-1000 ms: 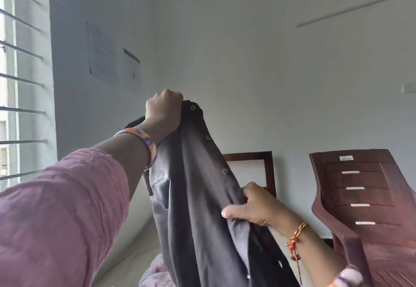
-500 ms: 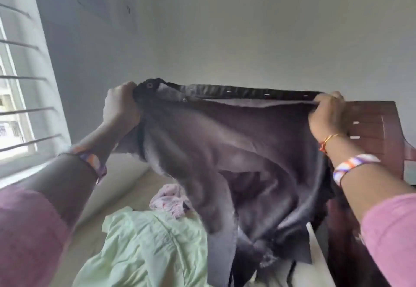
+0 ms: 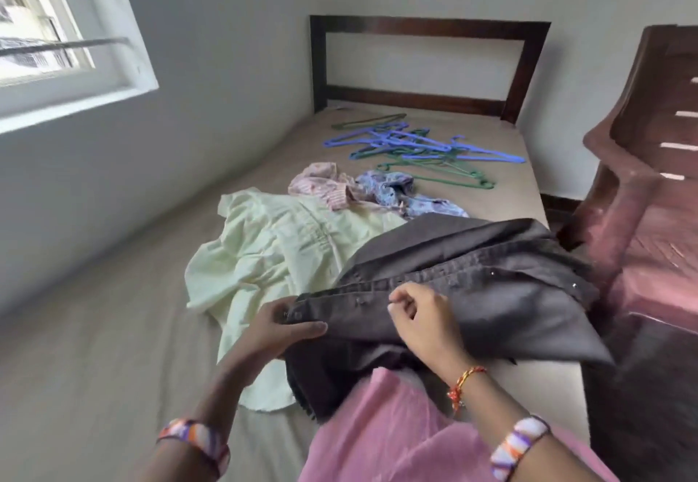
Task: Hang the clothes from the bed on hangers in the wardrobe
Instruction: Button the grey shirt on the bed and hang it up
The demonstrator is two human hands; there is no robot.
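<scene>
The dark shirt [image 3: 472,277] lies spread on the near right part of the bed [image 3: 113,330], its button edge running across it, its near part over the person's pink-clad lap. The left hand [image 3: 272,334] grips the shirt's left end at the button edge, thumb on top and fingers [image 3: 279,307] curled round the cloth. The right hand [image 3: 423,323] rests on the middle of the shirt with fingers curled; whether they pinch cloth cannot be told. Left of the shirt, partly under it, lies a pale green garment [image 3: 272,251]. Beyond the shirt sit a pink garment [image 3: 325,186] and a blue one [image 3: 400,194], touching each other. Farther beyond, near the headboard [image 3: 426,28], lie tangled hangers [image 3: 411,145]. Right of the shirt stands a brown chair [image 3: 649,164].
</scene>
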